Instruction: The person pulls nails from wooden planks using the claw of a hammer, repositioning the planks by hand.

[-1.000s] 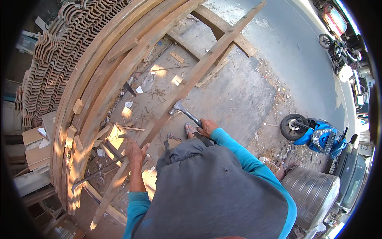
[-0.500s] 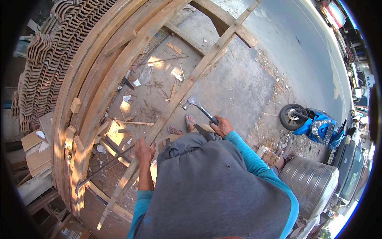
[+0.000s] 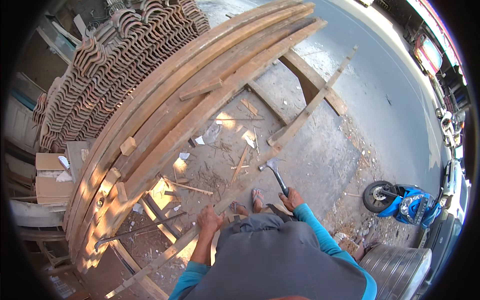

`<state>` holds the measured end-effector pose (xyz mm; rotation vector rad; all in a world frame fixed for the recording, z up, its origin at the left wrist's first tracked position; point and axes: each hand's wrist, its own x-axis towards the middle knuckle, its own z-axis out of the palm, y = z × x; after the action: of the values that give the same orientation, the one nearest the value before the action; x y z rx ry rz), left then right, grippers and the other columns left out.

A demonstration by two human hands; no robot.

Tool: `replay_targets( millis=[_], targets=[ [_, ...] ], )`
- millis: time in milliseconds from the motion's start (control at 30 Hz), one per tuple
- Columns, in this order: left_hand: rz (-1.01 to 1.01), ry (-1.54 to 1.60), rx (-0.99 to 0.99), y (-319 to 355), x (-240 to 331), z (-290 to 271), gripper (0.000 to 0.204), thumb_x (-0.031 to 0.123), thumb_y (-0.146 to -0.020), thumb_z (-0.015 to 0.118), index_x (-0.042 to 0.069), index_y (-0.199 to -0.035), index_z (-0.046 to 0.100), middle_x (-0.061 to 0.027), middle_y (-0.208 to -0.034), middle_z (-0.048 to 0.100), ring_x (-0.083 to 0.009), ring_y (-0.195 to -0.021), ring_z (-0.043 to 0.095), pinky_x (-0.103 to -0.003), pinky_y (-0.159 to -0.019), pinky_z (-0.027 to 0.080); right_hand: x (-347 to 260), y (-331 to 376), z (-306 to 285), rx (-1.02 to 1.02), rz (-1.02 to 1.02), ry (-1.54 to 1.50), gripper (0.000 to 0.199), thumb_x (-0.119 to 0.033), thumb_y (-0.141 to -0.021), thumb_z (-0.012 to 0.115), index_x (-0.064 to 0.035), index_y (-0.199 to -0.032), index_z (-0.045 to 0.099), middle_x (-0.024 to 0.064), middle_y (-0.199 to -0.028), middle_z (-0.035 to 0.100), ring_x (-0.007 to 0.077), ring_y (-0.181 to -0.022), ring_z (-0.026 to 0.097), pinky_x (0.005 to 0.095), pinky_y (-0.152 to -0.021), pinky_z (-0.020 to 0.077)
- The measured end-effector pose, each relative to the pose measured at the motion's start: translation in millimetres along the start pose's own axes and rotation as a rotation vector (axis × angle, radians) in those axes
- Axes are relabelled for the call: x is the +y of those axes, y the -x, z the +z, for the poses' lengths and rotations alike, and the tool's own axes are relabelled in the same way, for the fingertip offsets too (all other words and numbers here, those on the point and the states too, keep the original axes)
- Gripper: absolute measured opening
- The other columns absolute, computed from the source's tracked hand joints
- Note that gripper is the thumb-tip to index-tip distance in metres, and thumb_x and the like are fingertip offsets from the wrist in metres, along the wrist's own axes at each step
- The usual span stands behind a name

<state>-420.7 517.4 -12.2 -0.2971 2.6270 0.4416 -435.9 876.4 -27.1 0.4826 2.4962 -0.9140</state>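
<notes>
My left hand [image 3: 209,218] is closed around a long, narrow wooden strip [image 3: 300,121] that runs slantwise from lower left to upper right. In my right hand [image 3: 291,200] is the dark handle of a claw hammer [image 3: 276,175]. Its metal head points away from me, close beside the strip; I cannot tell whether they touch. A dark pry bar [image 3: 135,232] with a hooked end lies to the left of my left hand, across pieces of wood.
Long, thick wooden beams [image 3: 172,127] lie along the left, with small wood blocks on them. Beyond them stand stacked roof tiles [image 3: 107,95]. On the right are a blue motorbike [image 3: 407,202] and a ribbed metal drum [image 3: 395,267]. Wood scraps litter the ground.
The view has turned, so the beams and motorbike appear lower and further right. Hammer and strip stay in my hands; the hammer's head appears nearer to the strip.
</notes>
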Motion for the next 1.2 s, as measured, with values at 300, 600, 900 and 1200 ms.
replay_targets(
  millis=[300, 600, 900, 1200],
  targets=[
    [0.075, -0.002, -0.164, 2.4, -10.8, 0.8, 0.071, 0.055, -0.084, 0.073, 0.0, -0.127, 0.057, -0.0235, -0.122, 0.066, -0.0388, -0.118, 0.062, -0.049, -0.099, 0.047, -3.5, 14.6, 6.8, 0.014, 0.067, 0.032, 0.05, -0.042, -0.091, 0.065, 0.0057, -0.105, 0.063, 0.0324, -0.1, 0.068, 0.0471, -0.1, 0.066, 0.0516, -0.087, 0.0511],
    [0.086, -0.021, -0.107, -2.4, -9.6, 10.7, 0.069, 0.055, -0.084, 0.072, 0.002, -0.126, 0.058, -0.0208, -0.122, 0.066, -0.037, -0.116, 0.062, -0.05, -0.097, 0.047, 33.8, -7.5, 26.5, 0.064, 0.029, -0.079, 0.047, -0.043, -0.089, 0.067, 0.0043, -0.088, 0.063, 0.029, -0.08, 0.066, 0.0437, -0.078, 0.067, 0.0507, -0.072, 0.0507],
    [-0.093, -0.058, -0.111, 0.5, -4.5, 3.5, 0.072, 0.052, -0.077, 0.079, 0.002, -0.125, 0.061, -0.0227, -0.12, 0.068, -0.039, -0.114, 0.064, -0.049, -0.098, 0.05, 35.1, -20.7, -21.0, -0.238, -0.019, -0.016, 0.047, -0.041, -0.087, 0.068, -0.0013, -0.113, 0.069, 0.0268, -0.104, 0.071, 0.0416, -0.099, 0.069, 0.0489, -0.088, 0.053],
    [-0.167, -0.283, -0.026, -5.0, 24.1, -5.5, 0.095, 0.055, -0.07, 0.085, 0.003, -0.141, 0.049, -0.0214, -0.142, 0.055, -0.0398, -0.139, 0.043, -0.061, -0.116, 0.023, 209.3, -22.2, -58.3, -0.297, 0.071, 0.103, 0.045, -0.043, -0.081, 0.073, -0.0058, -0.105, 0.074, 0.0216, -0.095, 0.073, 0.0399, -0.09, 0.07, 0.0493, -0.079, 0.0546]
  ],
)
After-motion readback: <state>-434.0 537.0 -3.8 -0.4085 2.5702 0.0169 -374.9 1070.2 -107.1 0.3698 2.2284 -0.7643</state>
